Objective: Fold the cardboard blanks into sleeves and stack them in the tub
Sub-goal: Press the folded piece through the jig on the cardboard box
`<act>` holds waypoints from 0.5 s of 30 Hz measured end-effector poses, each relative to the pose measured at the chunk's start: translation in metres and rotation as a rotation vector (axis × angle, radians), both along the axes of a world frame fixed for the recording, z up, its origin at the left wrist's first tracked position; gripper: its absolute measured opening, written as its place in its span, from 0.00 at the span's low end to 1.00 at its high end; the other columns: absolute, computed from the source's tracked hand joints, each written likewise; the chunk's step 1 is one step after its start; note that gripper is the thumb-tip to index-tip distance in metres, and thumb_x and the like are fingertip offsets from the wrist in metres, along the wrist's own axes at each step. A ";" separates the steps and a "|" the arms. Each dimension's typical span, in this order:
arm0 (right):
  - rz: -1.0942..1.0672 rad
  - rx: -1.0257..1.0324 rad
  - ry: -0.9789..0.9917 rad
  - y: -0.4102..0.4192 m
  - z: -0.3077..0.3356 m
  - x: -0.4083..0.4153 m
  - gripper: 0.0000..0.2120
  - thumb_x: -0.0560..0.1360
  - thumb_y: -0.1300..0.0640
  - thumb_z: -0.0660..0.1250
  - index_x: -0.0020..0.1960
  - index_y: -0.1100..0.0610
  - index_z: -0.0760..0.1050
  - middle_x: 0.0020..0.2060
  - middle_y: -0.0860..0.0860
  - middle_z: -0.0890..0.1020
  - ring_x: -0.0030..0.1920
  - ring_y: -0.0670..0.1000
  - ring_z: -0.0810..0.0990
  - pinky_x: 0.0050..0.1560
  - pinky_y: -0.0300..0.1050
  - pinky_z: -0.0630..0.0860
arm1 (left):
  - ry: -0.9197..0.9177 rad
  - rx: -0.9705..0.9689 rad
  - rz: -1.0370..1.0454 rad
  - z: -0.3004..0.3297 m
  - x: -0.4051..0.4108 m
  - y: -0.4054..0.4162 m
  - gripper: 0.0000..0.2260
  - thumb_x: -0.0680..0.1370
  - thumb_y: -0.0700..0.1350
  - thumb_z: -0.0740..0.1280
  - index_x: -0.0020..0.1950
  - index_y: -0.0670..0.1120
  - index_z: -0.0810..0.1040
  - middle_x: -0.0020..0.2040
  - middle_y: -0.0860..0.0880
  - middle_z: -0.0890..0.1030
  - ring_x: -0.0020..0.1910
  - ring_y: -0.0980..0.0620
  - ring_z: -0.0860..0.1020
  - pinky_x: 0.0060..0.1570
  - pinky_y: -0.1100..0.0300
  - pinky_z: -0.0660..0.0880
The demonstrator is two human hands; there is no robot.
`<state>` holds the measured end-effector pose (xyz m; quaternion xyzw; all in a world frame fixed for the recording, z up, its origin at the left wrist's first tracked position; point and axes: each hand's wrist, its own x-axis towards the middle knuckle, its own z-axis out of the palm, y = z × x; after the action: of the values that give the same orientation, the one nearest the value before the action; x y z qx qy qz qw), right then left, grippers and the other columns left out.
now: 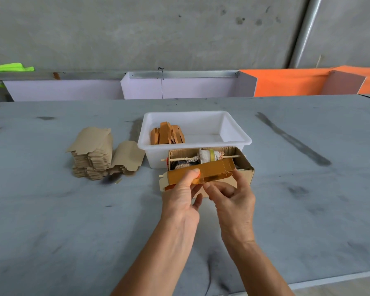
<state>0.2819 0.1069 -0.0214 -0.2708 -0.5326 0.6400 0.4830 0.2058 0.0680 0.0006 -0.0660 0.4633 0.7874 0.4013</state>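
Gold-faced cardboard blank (209,171), part-folded: light, thin, probably crease-prone; left hand (182,195) pinches its front edge, right hand (231,195) fingers the lower flap; best held along scored folds.

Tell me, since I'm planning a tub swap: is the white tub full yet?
Not full. The white tub holds folded sleeves only at its left end; its right side shows bare floor.

white tub (236,133), orange-gold sleeves (167,134), tan blanks (94,150).
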 end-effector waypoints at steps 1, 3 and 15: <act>0.015 0.024 -0.002 0.002 0.001 0.000 0.25 0.69 0.67 0.73 0.64 0.58 0.71 0.33 0.52 0.85 0.37 0.48 0.84 0.47 0.41 0.80 | -0.001 -0.003 -0.002 0.001 0.000 0.000 0.24 0.69 0.41 0.74 0.64 0.44 0.73 0.55 0.43 0.82 0.47 0.50 0.79 0.36 0.56 0.71; 0.046 0.070 -0.002 0.005 0.002 0.001 0.18 0.69 0.68 0.72 0.56 0.58 0.75 0.32 0.53 0.84 0.35 0.48 0.83 0.40 0.37 0.79 | -0.016 -0.008 -0.006 0.002 0.001 0.000 0.25 0.69 0.40 0.75 0.64 0.45 0.73 0.55 0.43 0.81 0.47 0.50 0.79 0.36 0.55 0.72; 0.083 0.038 0.033 0.010 -0.004 0.011 0.10 0.66 0.70 0.74 0.41 0.58 0.78 0.29 0.50 0.81 0.26 0.45 0.72 0.27 0.34 0.70 | 0.059 -0.094 0.032 -0.008 0.004 0.002 0.17 0.67 0.38 0.76 0.54 0.43 0.77 0.49 0.43 0.81 0.44 0.49 0.78 0.36 0.56 0.74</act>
<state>0.2926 0.1167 -0.0252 -0.2287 -0.5472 0.6539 0.4699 0.2103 0.0704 -0.0077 -0.0691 0.5104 0.7726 0.3711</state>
